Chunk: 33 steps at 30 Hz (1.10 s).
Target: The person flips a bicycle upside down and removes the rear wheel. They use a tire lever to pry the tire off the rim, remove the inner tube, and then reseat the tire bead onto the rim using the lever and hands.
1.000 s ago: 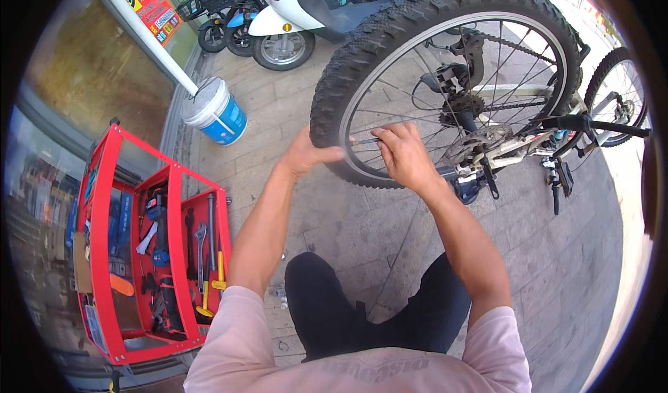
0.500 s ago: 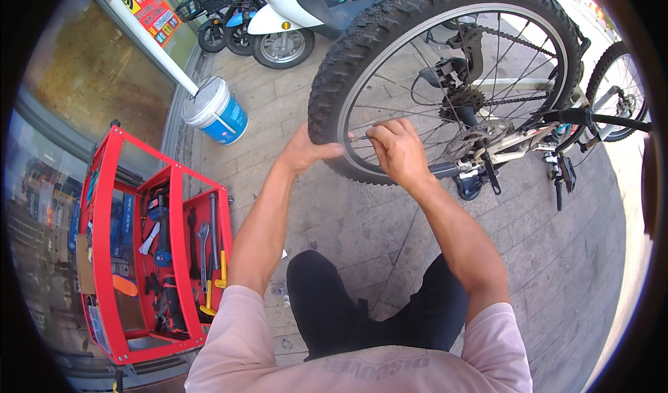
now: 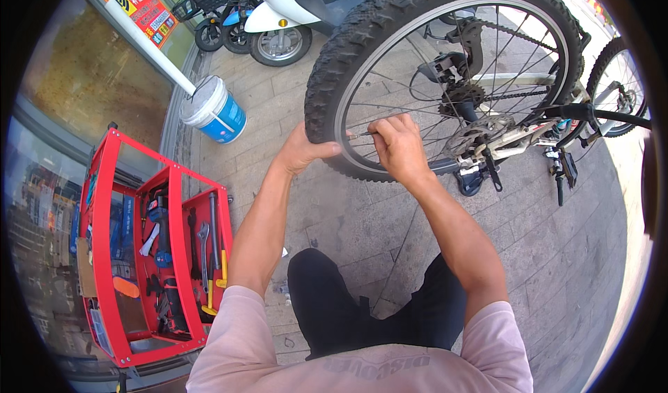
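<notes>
Knobbly black bicycle tyre (image 3: 362, 31) on a silver metal rim (image 3: 341, 114) stands ahead, with the left hand (image 3: 301, 153) wrapped around its near left edge, thumb laid across the sidewall. Just inside the rim, the right hand (image 3: 402, 149) pinches a slim metallic piece (image 3: 362, 135) pointing toward the rim; the piece is too small to make out further. Beyond the right hand are a dark toothed sprocket cluster (image 3: 456, 95) and a round silver brake disc (image 3: 480, 139). Farther left, a white-and-blue plastic bucket (image 3: 226, 118) and a red metal tool cart (image 3: 104, 219) stand near a parked white scooter (image 3: 270, 18).
</notes>
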Motion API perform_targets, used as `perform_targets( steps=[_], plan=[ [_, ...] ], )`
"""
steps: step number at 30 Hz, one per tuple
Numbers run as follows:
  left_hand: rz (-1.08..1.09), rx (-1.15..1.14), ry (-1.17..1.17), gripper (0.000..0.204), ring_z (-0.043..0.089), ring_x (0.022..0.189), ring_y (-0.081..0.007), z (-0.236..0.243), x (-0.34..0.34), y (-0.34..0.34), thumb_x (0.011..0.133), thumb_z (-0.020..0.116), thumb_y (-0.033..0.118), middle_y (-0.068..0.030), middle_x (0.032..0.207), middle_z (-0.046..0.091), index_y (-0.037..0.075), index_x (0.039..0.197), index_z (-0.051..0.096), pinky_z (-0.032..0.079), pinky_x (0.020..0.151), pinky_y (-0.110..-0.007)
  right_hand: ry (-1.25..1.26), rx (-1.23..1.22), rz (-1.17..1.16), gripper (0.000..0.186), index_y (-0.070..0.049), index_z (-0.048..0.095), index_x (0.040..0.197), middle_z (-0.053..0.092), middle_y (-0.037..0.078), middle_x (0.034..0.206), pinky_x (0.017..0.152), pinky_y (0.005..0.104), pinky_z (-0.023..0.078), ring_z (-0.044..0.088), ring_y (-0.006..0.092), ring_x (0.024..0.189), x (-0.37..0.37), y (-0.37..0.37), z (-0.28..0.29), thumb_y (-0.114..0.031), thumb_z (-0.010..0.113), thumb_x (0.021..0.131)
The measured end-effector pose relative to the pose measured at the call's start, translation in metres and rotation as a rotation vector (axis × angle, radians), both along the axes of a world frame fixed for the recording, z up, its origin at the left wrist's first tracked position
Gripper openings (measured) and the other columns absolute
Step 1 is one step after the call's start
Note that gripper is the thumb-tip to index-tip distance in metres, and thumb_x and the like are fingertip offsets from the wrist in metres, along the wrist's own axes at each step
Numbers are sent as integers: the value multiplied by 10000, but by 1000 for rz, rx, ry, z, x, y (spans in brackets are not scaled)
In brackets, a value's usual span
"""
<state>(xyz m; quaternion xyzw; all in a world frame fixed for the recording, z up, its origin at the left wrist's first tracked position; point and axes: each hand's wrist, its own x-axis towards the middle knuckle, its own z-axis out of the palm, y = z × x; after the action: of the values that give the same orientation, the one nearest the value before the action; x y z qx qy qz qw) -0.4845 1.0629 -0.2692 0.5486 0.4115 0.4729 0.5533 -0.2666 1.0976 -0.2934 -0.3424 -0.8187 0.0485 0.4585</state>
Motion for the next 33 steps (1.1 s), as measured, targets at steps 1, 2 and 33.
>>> perform_targets(
  steps=[1,2,33],
  plan=[
    [-2,6,4,519,620,940,-152,0,0,0,654,768,82,-82,1033,669,11,1135,584,494,831,-301,7,7,19,164,-81,645,892,633,63,860,758,387,447,551,292,861,1,1,0,-18,656,741],
    [-5,11,8,511,620,933,-149,-1,0,0,655,767,82,-79,1030,669,12,1129,589,496,822,-298,14,15,38,164,-82,645,891,634,62,857,757,386,448,552,292,857,1,1,-1,-17,655,741],
    [252,371,-71,597,587,973,-146,-15,5,-18,719,787,179,-85,1119,594,-7,1214,511,481,848,-294,18,-154,-108,71,-201,661,864,581,-29,824,864,455,300,511,205,866,14,-77,-2,-182,668,796]
  ],
)
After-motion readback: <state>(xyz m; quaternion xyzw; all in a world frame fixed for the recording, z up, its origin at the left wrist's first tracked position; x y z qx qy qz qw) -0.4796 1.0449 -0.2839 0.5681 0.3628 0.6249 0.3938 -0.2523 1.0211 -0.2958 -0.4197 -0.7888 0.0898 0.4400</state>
